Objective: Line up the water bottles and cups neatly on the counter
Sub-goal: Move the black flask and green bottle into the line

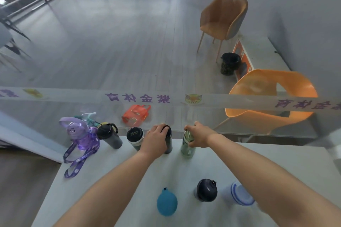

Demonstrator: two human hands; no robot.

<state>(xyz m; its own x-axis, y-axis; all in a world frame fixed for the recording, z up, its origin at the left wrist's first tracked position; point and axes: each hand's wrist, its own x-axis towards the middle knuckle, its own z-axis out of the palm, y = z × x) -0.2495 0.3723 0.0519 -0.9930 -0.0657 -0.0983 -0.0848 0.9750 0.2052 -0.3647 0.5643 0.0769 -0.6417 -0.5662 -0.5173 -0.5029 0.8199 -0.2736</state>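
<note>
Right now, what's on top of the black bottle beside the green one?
The left hand grips the top of the black bottle, fingers curled over it. Cap mostly covered; only a dark edge shows.

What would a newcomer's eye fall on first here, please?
Probably the two hands at the counter's far edge: the left hand grips a dark bottle, the right hand a pale green bottle beside it. Next, the purple cat-faced bottle at the row's left end, and the bright orange chair beyond the counter.
</note>
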